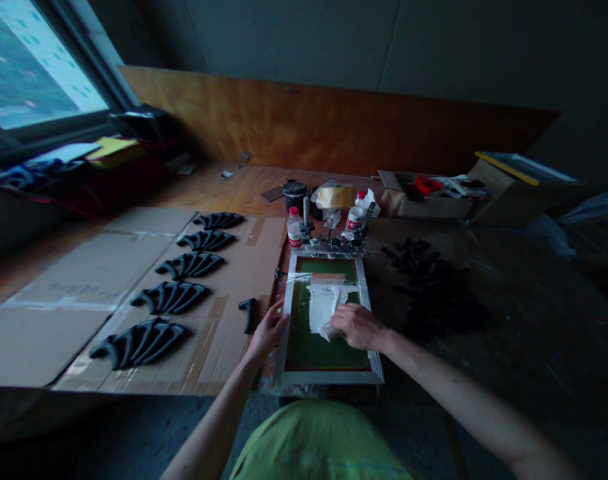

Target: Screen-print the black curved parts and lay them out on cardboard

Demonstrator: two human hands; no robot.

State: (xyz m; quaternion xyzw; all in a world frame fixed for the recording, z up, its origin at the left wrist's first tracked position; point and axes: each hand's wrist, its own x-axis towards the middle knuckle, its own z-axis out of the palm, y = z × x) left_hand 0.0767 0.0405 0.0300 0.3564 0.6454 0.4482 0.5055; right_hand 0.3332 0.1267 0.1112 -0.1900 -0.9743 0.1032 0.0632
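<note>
A screen printing frame (283,353) with a metal border and green mesh lies in front of me. My left hand (270,328) is at its left side, with the fingers closed on the border. My right hand (357,325) is over the mesh, its fingers closed on a crumpled white cloth (322,308) that lies spread on the screen. At the far end of the mesh, a squeegee with a wooden edge (328,277) lies crosswise, partly hidden by the cloth. Metal hinge clamps (334,245) hold the frame's far end. A single black curved handle-like part (249,313) lies left of my left hand.
Rows of black curved parts (171,297) lie on cardboard (84,267) at left. A dark pile of similar parts (434,287) is at right. Behind the frame stand red-capped bottles (294,228) and a black tub (295,195). An open carton (429,203) sits back right.
</note>
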